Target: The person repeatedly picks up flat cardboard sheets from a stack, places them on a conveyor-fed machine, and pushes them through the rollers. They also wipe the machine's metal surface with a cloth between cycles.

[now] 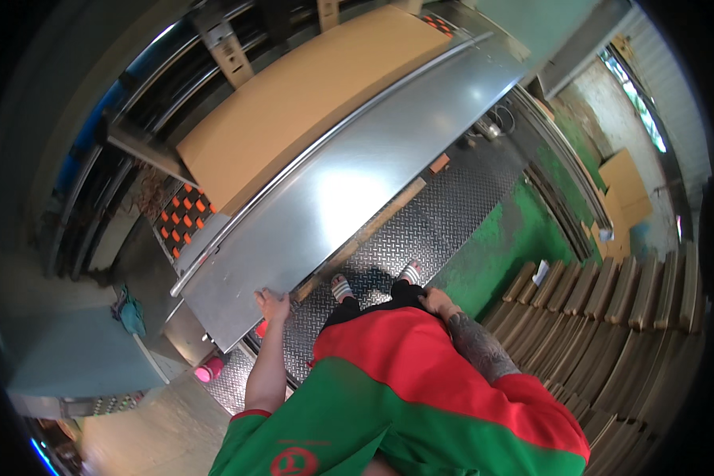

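Note:
My left hand point(273, 305) lies on the near left edge of a long shiny metal table point(325, 190), its fingers apart and nothing held. At my right thigh is my right hand point(438, 302), touching the dark trousers point(381, 307); its fingers are mostly hidden, so I cannot tell if they are closed. Beyond the metal table, a stack of brown cardboard sheets point(309, 91) lies behind a metal rail point(325, 139) on a machine. Both hands are apart from the cardboard.
Bundled cardboard point(603, 293) stands in rows at my right. I stand on a diamond-plate floor point(404, 238) beside a green floor point(516, 230). A control panel point(107, 404), a pink container point(209, 370) and a teal cloth point(129, 312) are at the left. A wooden strip point(389, 209) runs below the table.

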`<state>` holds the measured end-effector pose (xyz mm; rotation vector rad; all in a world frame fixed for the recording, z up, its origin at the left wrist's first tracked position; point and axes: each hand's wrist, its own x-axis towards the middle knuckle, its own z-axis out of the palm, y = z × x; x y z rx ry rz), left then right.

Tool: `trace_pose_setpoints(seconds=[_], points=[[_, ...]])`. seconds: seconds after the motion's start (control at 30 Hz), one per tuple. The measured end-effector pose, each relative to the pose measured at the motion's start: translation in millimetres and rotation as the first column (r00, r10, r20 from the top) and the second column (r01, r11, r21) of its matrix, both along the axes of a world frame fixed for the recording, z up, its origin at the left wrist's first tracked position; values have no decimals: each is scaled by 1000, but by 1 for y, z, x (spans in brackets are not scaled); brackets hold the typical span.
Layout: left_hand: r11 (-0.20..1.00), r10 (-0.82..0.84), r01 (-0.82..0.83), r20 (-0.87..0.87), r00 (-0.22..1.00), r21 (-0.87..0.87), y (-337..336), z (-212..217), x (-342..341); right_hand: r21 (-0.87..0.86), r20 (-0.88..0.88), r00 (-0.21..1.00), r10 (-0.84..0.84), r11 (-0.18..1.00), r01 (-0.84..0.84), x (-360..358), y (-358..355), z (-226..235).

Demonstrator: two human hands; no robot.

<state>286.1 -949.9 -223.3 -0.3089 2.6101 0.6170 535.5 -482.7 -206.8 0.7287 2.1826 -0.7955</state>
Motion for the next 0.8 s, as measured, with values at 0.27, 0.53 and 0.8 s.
trace_pose_setpoints(seconds=[0.27, 0.53, 0.8], points=[[840, 414, -341, 91, 906, -421, 42, -6, 34, -13, -381, 883, -274, 957, 291, 12, 73, 36], [912, -96, 192, 266, 959, -362, 161, 24, -29, -235, 331, 931, -152, 943, 237, 230, 81, 48], [934, -348, 345, -16, 937, -96, 380, 100, -75, -728, 238, 233, -943, -14, 686, 266, -58, 43]])
